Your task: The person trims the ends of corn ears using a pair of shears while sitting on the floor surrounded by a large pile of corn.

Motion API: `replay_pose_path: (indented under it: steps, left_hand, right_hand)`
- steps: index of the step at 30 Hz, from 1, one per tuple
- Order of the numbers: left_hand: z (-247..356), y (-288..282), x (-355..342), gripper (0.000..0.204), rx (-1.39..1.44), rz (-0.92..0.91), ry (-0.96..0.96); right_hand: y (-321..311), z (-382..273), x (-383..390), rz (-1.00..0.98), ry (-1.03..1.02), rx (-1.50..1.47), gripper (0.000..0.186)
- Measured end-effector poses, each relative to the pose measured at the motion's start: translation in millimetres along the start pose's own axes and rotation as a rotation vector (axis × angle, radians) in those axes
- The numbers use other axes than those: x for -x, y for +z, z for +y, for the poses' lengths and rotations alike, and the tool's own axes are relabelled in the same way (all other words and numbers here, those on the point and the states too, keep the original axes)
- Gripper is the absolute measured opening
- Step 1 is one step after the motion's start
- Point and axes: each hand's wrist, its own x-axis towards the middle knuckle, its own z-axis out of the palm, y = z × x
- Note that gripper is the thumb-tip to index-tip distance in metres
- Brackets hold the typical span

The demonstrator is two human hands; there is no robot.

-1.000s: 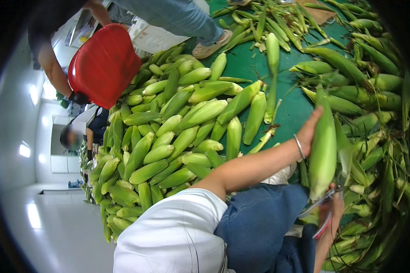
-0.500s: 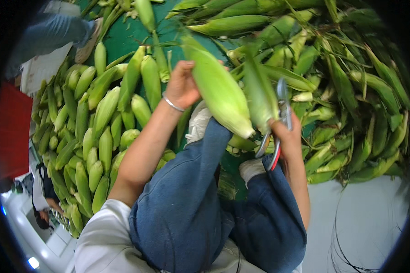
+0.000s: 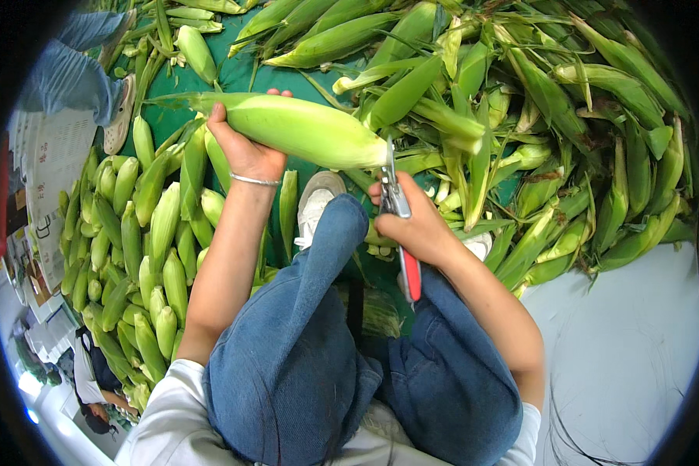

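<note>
My left hand (image 3: 258, 147), with a silver bangle at the wrist, grips a pale green corn cob in its husk (image 3: 307, 132). The cob lies nearly level, its leafy tip to the left and its cut-looking stem end to the right. In my right hand (image 3: 415, 221) is a pair of pruning shears (image 3: 396, 194) with red on the handle. The blades reach up to the stem end of the cob; whether they close on it, I cannot make out.
Trimmed cobs in husk (image 3: 163, 225) are heaped on the left. A bigger pile of leafy corn (image 3: 590, 147) fills the right and far side. Green sheeting (image 3: 287, 85) covers the floor. Another person's leg (image 3: 81, 74) shows at the far left.
The cob has swung from slanting to nearly level. The shears have come in to its stem end, and the loose husk leaf beside my right hand has been let go.
</note>
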Motion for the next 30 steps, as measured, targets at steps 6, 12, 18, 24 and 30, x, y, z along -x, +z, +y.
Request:
replay_pose_path:
  steps: [6,12,18,24,30]
  left_hand:
    - [6.5,-6.9,-9.4,0.06,-0.058,-0.18,-0.054]
    - [4.2,-5.7,-16.7,0.049,-0.439,-0.473,-0.27]
    - [-5.7,15.9,9.6,0.04,-1.199,-0.69,-0.327]
    - [-17.6,34.4,15.7,0.049,-1.737,-1.029,-0.013]
    - [-9.4,38.2,4.4,0.04,-1.339,-1.131,-0.325]
  right_hand:
    - [-5.9,-1.9,10.3,0.094,0.113,-0.451,0.035]
    - [-30.3,-15.7,16.7,0.148,-0.027,-0.041,0.049]
    - [-28.4,-53.6,-2.8,0.089,-0.241,0.605,0.063]
    - [-24.9,-43.4,-6.0,0.079,-0.194,0.534,0.044]
    - [-23.7,-26.5,20.3,0.133,-0.069,0.319,0.041]
